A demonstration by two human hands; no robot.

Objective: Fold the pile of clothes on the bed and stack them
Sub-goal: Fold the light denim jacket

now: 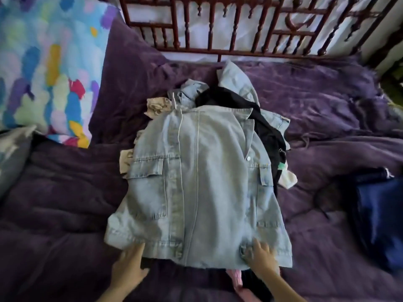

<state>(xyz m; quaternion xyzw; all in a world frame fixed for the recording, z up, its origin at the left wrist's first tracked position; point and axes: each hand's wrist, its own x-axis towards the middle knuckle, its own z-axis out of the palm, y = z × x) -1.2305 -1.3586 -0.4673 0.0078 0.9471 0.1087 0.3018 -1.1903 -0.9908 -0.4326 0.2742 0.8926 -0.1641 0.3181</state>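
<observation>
A light blue denim jacket (pixel 202 184) lies spread flat on top of the pile of clothes (pixel 268 125) in the middle of the bed. Black, beige, white and pink garments poke out from under it. My left hand (pixel 130 264) touches the jacket's lower left hem with straight fingers. My right hand (pixel 260 256) lies flat on the lower right hem, fingers spread. Neither hand grips the cloth.
The bed has a purple duvet (pixel 327 110). A colourful patterned pillow (pixel 48 68) leans at the back left and a grey pillow (pixel 13 153) lies below it. A dark blue folded garment (pixel 379 216) sits at the right. A dark red wooden headboard (pixel 218 25) runs along the back.
</observation>
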